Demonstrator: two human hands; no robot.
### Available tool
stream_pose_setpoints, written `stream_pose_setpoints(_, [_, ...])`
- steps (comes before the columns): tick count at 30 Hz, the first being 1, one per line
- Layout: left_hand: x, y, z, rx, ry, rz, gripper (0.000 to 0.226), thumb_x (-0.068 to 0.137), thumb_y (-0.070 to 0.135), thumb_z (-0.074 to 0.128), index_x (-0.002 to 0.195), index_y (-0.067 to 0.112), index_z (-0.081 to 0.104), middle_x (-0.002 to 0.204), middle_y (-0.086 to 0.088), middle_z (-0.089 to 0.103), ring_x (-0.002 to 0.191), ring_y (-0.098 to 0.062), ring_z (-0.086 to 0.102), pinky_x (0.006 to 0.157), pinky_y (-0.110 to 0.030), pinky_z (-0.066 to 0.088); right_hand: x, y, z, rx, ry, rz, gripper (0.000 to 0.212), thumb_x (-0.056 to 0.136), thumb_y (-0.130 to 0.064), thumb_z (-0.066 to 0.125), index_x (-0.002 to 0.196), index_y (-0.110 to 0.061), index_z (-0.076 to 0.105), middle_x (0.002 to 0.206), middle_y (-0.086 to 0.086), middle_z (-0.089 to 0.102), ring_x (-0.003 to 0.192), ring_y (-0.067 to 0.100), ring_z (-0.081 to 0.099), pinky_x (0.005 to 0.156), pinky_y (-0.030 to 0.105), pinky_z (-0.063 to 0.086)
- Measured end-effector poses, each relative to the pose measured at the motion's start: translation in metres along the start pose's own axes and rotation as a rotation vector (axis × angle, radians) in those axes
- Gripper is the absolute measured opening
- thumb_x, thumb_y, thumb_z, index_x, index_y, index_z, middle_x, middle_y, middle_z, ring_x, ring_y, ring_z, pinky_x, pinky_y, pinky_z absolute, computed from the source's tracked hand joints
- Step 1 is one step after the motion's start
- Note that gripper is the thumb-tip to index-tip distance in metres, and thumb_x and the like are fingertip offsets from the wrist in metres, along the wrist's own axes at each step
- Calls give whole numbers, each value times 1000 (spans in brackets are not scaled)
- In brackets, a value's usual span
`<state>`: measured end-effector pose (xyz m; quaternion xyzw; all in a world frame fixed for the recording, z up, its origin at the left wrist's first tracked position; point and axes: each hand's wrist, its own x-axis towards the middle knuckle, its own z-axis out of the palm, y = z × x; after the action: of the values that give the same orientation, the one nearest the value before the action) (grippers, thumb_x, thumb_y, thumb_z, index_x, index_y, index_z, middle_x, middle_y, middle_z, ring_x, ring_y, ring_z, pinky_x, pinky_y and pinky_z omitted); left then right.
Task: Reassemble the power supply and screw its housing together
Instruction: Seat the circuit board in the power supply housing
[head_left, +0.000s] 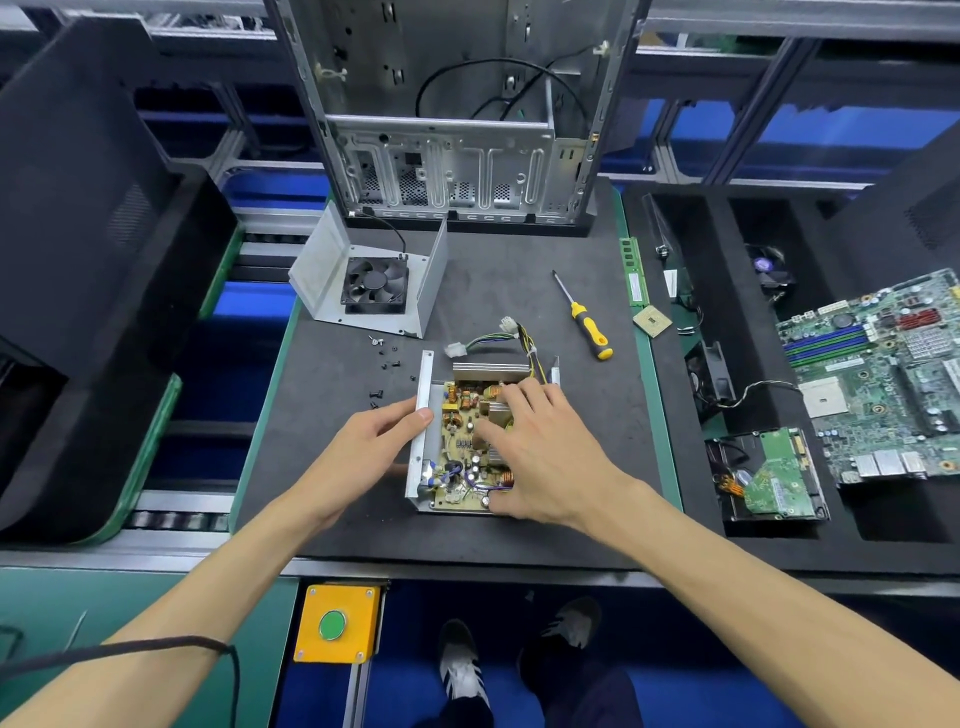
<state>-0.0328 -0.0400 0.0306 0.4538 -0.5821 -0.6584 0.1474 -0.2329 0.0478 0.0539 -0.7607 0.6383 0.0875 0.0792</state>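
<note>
Yellow screwdriver (587, 322), loose screws (383, 364), fan cover (371, 283) around supply base (423, 415).

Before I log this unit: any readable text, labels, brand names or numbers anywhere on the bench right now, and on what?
None can be read.
RAM stick: white label, print too small.
Motherboard: markings blurred.
Hard drive board: print too small.
Power supply board: no legible marking.
Green button on yellow box: no text.
Screwdriver: no visible brand.
</note>
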Motion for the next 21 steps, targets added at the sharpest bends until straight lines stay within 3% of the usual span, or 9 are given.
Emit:
stream_pose_setpoints(3, [-1, 1, -1, -7, -4, -4, 33, 103, 36, 54, 133, 29, 64, 117, 10, 75, 107, -10, 71, 78, -23, 60, 2, 8, -5, 10, -26, -37, 64, 83, -62, 61, 132, -21, 58, 131, 13, 49, 121, 32, 42, 105, 42, 34])
stream_pose_setpoints(8, [-3, 5, -1, -12, -20, -11, 33, 103, 35, 53, 134, 28, 64, 117, 8, 75, 104, -12, 73, 69, -16, 57, 10, 16, -19, 85, -65, -57, 56, 91, -33, 64, 145, -26, 47, 129, 6, 50, 120, 26, 49, 102, 37, 39])
stream_pose_setpoints(10, [-3, 5, -1, -1, -19, -13, 35, 103, 36, 53, 136, 28, 63, 118, 8, 75, 105, -13, 72, 73, -20, 58, 12, 15, -20, 74, -74, -62, 54, 93, -28, 63, 145, -26, 49, 128, 6, 50, 118, 26, 51, 99, 36, 39])
stream_pose_setpoints(15, [-2, 4, -1, -4, -11, -4, 32, 104, 34, 53, 134, 27, 65, 118, 10, 74, 109, -10, 71, 78, -24, 60, 6, 21, -17, 125, -42, -88, 36, 98, -32, 58, 133, -26, 64, 131, 4, 52, 119, 25, 51, 99, 36, 40])
stream_pose_setpoints(21, [-1, 3, 0, 2, 4, -4, 33, 104, 34, 54, 134, 27, 64, 117, 11, 74, 107, -8, 71, 75, -22, 59, 5, 22, -11, 172, 21, -113, 32, 99, -32, 59, 128, -27, 70, 136, 6, 52, 123, 25, 48, 103, 36, 35])
